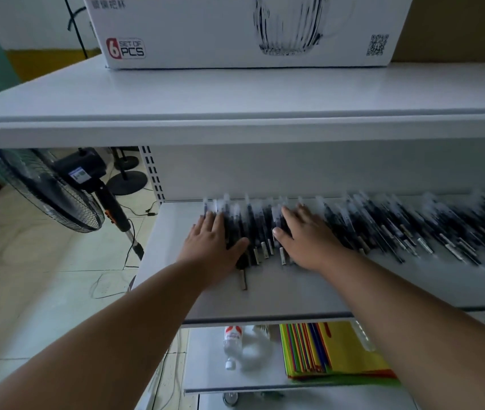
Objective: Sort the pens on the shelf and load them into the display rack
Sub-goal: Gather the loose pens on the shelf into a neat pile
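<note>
Black pens [383, 229] lie in a long loose row along the back edge of the white shelf [294, 288], one strayed nearer the front edge. Left hand [211, 241] and right hand [306, 238] rest flat on the row's left end, fingers spread, gripping nothing. Light, stiff and round, the pens will likely roll and slide; bunching several at mid-barrel seems safest. No display rack shows. A box [235, 31] sits on the top shelf, contents unseen.
</note>
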The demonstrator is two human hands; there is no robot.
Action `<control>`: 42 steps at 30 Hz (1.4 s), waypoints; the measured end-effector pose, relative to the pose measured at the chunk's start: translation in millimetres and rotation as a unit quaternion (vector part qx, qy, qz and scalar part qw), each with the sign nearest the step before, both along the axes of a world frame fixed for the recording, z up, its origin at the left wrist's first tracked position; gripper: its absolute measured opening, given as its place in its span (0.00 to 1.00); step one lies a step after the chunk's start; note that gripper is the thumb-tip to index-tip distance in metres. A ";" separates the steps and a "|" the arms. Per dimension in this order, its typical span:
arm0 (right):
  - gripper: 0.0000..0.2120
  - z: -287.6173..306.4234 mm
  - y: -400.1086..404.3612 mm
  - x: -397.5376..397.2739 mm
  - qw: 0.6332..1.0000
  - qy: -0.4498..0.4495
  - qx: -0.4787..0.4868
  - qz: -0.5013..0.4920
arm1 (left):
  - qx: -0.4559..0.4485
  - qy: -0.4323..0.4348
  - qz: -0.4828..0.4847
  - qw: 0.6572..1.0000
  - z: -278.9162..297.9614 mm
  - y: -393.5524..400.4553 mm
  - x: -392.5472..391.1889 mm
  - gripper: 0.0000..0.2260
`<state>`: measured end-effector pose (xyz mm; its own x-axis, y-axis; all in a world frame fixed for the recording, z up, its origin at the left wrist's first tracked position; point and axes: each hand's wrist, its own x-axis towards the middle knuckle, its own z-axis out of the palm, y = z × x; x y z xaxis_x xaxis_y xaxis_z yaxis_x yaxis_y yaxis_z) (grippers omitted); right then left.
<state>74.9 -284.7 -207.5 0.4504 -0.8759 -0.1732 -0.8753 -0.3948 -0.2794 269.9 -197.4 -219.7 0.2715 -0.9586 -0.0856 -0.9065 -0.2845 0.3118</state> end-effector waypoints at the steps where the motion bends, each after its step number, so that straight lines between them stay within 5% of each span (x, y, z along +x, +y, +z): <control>1: 0.31 1.1 -1.6 1.9 1.000 -0.005 0.003 0.003 | -0.001 0.007 -0.007 1.000 0.3 -3.1 -5.0 0.38; 6: 0.32 -6.5 -9.2 -10.7 0.997 -0.073 -0.017 -0.023 | -0.033 0.081 0.016 0.996 1.0 -6.4 -5.2 0.36; 10: 0.32 -11.9 -10.8 -9.4 0.998 -0.052 -0.022 -0.018 | -0.016 0.044 -0.012 0.999 -2.7 -6.8 -8.9 0.36; 16: 0.30 1.7 -13.1 9.4 0.989 -0.146 0.008 -0.016 | -0.023 0.063 -0.041 0.997 4.0 -6.8 -14.7 0.39; 20: 0.39 3.1 1.7 -24.7 0.986 -0.158 0.034 0.034 | -0.023 0.054 -0.123 0.991 4.7 24.4 -5.7 0.49; 24: 0.49 1.9 16.2 -47.5 0.992 -0.079 0.034 0.093 | 0.003 0.024 -0.170 0.985 2.0 32.2 -6.2 0.56; 32: 0.41 -5.6 3.7 -21.0 0.992 -0.099 -0.036 0.069 | -0.057 0.017 -0.114 0.992 -1.3 7.0 -3.8 0.40; 37: 0.53 -7.0 5.3 -33.4 0.988 -0.069 -0.024 0.135 | -0.040 0.004 -0.135 0.990 -4.3 11.4 -5.7 0.50; 42: 0.49 -8.9 -4.1 -25.8 0.987 -0.103 -0.039 0.120 | -0.065 0.005 -0.101 0.993 -4.2 1.7 -7.9 0.38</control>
